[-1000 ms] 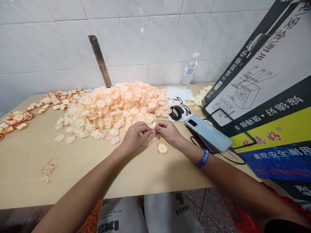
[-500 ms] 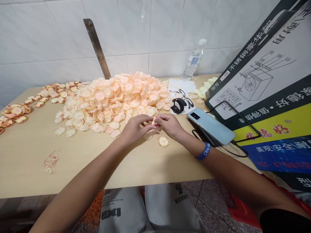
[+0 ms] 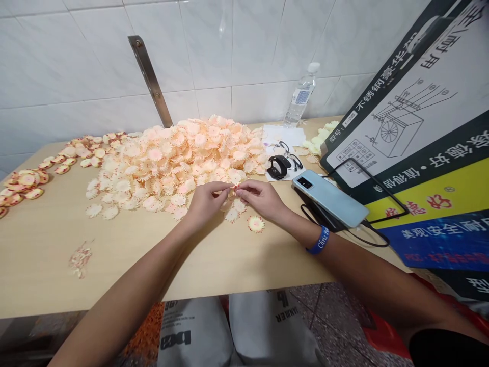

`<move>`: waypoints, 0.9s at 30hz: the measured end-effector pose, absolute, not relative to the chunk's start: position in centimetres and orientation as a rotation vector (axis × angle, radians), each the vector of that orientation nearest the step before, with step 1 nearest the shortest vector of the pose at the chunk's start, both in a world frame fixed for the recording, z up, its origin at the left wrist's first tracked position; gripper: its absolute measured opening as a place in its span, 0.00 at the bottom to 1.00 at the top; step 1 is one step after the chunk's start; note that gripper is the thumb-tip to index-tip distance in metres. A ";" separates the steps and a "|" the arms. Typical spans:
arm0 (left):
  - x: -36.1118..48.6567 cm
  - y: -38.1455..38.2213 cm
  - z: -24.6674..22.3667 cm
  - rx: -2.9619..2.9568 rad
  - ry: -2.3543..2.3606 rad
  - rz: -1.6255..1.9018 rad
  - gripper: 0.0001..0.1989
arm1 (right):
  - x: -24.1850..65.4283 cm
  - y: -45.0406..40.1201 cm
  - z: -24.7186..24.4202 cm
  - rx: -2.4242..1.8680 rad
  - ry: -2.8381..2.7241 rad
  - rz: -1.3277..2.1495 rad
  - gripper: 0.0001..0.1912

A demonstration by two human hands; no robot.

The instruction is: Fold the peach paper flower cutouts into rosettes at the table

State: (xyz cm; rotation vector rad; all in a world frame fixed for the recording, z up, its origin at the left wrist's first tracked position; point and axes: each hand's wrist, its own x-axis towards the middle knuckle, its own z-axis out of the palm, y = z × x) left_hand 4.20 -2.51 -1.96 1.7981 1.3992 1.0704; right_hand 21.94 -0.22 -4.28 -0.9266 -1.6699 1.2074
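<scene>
Both my left hand (image 3: 209,202) and my right hand (image 3: 263,200) pinch one small red-edged piece (image 3: 234,187) between thumbs and forefingers, just in front of the big pile. It looks like a stack of thin petal discs, mostly covered by my fingertips. Below my hands lie loose pale discs with toothed edges (image 3: 232,214), and a single flower-shaped disc (image 3: 255,224) rests on the table to the right. Behind them spreads a large heap of pale pink, fringed flower discs (image 3: 183,153).
Red-edged stacks (image 3: 27,178) lie at the left, with small scraps (image 3: 81,259) nearer me. On the right are a black watch (image 3: 277,167), glasses (image 3: 294,160), a light blue phone (image 3: 332,199) with a cable, a water bottle (image 3: 301,97) and a large printed box (image 3: 405,137).
My fingers have turned the red-edged piece and brought it slightly left, so it now shows less between my fingertips. The loose discs under my hands are more exposed.
</scene>
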 end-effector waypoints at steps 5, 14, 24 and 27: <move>4.3 -2.4 -1.9 1.723 1.468 1.091 0.10 | 21.9 -0.4 -4.3 -0.963 -1.693 1.181 0.13; 4.4 -2.7 -2.2 1.799 1.390 1.030 0.08 | 21.7 -0.5 -4.2 -0.930 -1.784 1.099 0.10; 4.2 -2.3 -2.2 1.679 1.522 1.063 0.07 | 21.8 -0.9 -3.8 -0.938 -1.811 1.131 0.09; 4.0 -2.1 -2.0 1.721 1.595 1.100 0.05 | 21.8 -0.8 -4.0 -0.928 -1.792 1.203 0.14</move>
